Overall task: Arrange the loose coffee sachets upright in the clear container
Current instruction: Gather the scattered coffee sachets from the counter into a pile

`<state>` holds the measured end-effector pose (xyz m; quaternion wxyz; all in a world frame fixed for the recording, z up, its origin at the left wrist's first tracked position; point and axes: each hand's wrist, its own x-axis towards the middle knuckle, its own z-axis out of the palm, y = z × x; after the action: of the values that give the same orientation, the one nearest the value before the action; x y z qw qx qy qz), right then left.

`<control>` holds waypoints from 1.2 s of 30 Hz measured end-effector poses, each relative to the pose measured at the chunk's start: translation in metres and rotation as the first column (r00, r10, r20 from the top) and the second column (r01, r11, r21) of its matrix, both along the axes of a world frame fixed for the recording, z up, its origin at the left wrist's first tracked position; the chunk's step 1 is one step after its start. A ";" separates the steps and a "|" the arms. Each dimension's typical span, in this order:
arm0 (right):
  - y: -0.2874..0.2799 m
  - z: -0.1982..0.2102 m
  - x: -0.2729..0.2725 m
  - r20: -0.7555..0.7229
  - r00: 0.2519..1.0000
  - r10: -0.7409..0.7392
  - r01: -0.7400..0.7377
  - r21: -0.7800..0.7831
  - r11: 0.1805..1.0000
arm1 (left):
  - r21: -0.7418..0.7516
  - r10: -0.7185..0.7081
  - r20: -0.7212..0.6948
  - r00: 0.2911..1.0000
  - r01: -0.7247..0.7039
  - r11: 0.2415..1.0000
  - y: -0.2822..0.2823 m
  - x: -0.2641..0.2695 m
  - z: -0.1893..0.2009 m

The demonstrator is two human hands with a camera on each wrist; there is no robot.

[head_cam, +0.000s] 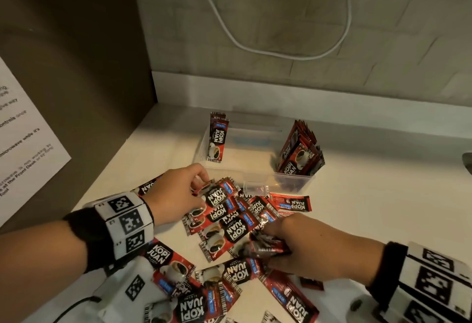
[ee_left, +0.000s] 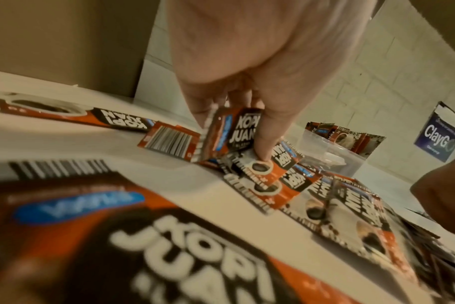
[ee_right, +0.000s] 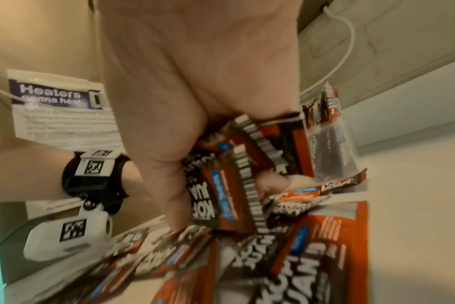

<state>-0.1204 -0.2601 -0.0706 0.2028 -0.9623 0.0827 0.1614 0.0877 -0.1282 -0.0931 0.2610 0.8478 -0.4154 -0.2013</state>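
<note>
Several red-and-black coffee sachets [head_cam: 229, 223] lie scattered flat on the white counter. Behind them stands the clear container [head_cam: 293, 182], with one sachet [head_cam: 217, 138] upright at its left end and a leaning bunch of sachets [head_cam: 301, 154] at its right end. My left hand [head_cam: 199, 182] reaches into the pile's far left and pinches one sachet [ee_left: 234, 131] by its edge, lifting it on end. My right hand [head_cam: 270, 243] is at the pile's near right and grips a small bundle of sachets [ee_right: 229, 185] in curled fingers.
A brown cabinet side [head_cam: 76, 67] with a printed notice [head_cam: 23, 143] walls off the left. The tiled wall with a hanging white cable [head_cam: 281, 53] runs behind the container. Bare counter [head_cam: 383, 195] lies to the right of the pile.
</note>
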 end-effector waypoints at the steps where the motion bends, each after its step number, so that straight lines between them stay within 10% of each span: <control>1: -0.002 0.002 0.001 0.022 1.000 -0.011 0.010 0.034 0.999 | 0.005 0.007 -0.017 1.000 -0.007 1.000 0.000 0.002 0.001; 9: -0.005 0.007 0.024 0.226 0.974 0.002 0.002 -0.018 1.000 | 0.134 0.032 0.016 0.999 -0.034 0.990 0.004 0.014 0.011; 15: 0.013 0.001 0.052 0.112 0.980 0.167 -0.139 -0.224 0.965 | 0.298 -0.037 -0.072 0.997 0.057 0.953 0.002 0.019 0.013; 26: 0.028 -0.004 0.062 0.041 0.967 0.250 -0.231 -0.258 0.938 | 0.093 0.186 -0.403 0.896 -0.162 0.982 0.018 0.034 0.014; 30: 0.017 0.001 0.056 0.037 0.984 0.175 -0.170 -0.103 0.980 | 0.164 0.034 -0.270 0.962 0.011 0.986 0.028 0.046 0.018; 36: -0.014 0.014 0.044 0.180 0.983 0.021 -0.011 -0.057 0.998 | 0.214 0.125 0.000 0.992 -0.122 0.969 0.043 0.073 0.012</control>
<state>-0.0762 -0.2743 -0.0565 0.1813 -0.9789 0.0605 0.0726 0.1610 -0.0848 -0.0813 0.1833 0.8938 -0.3358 -0.2340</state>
